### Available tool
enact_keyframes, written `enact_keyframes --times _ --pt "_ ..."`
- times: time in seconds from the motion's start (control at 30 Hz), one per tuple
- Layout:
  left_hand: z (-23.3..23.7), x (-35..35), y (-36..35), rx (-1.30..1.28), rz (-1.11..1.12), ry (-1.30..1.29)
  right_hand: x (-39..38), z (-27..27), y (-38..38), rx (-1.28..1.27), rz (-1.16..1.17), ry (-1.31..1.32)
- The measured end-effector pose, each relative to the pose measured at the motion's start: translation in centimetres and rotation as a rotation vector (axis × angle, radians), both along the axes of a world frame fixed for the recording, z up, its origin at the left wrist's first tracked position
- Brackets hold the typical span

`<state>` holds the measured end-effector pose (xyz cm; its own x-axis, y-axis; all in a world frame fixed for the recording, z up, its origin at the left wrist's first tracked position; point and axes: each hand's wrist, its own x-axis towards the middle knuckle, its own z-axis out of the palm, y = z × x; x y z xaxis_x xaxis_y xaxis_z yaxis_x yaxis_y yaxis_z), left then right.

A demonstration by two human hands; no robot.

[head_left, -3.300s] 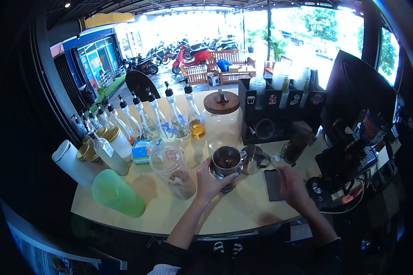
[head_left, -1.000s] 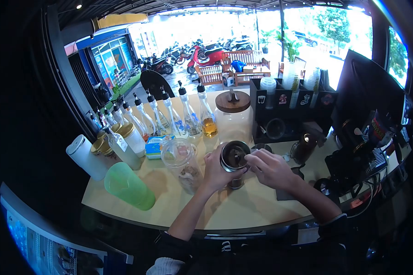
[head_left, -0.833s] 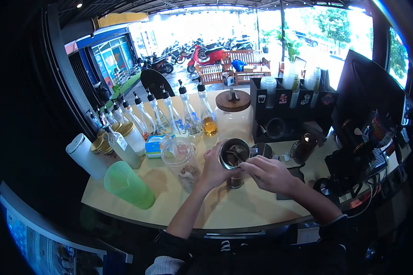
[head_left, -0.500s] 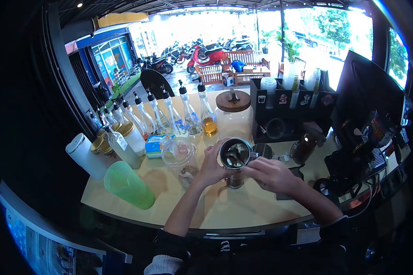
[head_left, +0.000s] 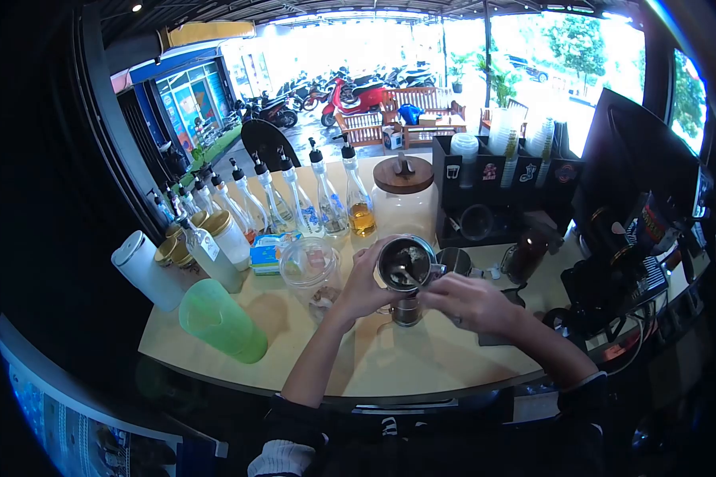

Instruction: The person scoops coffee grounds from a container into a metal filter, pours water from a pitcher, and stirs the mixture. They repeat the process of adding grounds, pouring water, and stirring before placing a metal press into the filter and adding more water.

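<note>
In the middle of the view, my left hand is wrapped round the left side of a metal mug, its mouth turned up toward me. Dark contents with pale clumps lie inside. My right hand pinches the handle of a spoon, whose tip reaches into the mug. Just below, a second metal cup stands on the counter, partly covered by the held mug. Left of my left hand is a clear plastic jar with something brownish at its bottom.
On the counter, a green tumbler stands at left. Several pump bottles line the back beside a wooden-lidded jar. A black cup organizer and a dark monitor stand at right.
The spoon's tip has shifted slightly inside the mug, and the pale patches in the contents look smaller. Both hands keep nearly the same place and hold.
</note>
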<state>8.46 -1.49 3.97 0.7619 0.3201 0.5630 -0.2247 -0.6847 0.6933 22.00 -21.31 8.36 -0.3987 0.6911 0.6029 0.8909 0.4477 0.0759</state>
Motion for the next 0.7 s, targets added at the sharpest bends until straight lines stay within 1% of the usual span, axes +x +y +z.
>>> enact_keyframes --times 0.03,0.07,0.13,0.17,0.23,0.37,0.43,0.57,0.67,0.7 --pt "0.2 0.0 0.1 0.012 -0.015 -0.013 -0.2 0.0 -0.1 -0.053 0.036 0.007" --pt "0.3 0.0 0.0 0.012 -0.016 -0.013 0.0 -0.2 0.0 -0.054 0.036 0.006" --pt "0.6 -0.3 -0.2 0.022 -0.016 -0.024 0.7 -0.7 0.5 0.019 -0.042 0.102" --pt "0.6 -0.3 -0.2 0.02 -0.017 -0.024 0.7 -0.7 0.4 0.017 -0.043 0.103" --pt "0.9 -0.3 0.1 0.157 0.01 -0.009 0.6 -0.6 0.6 0.02 0.021 0.214" --pt "1.4 -0.5 -0.2 0.145 0.021 0.038 0.0 -0.4 0.5 -0.009 0.057 0.227" --pt "1.4 -0.6 -0.4 0.165 0.049 0.048 0.4 -0.3 0.8 -0.004 0.03 0.329" --pt "1.2 -0.5 0.0 0.172 0.018 0.021 0.0 -0.4 0.7 -0.045 0.057 0.337" --pt "1.1 -0.2 -0.1 0.098 -0.006 0.038 0.1 -0.1 0.9 -0.006 0.038 0.358" --pt "1.1 -0.1 -0.1 0.094 -0.006 0.034 0.3 0.3 0.8 -0.073 0.04 0.442"
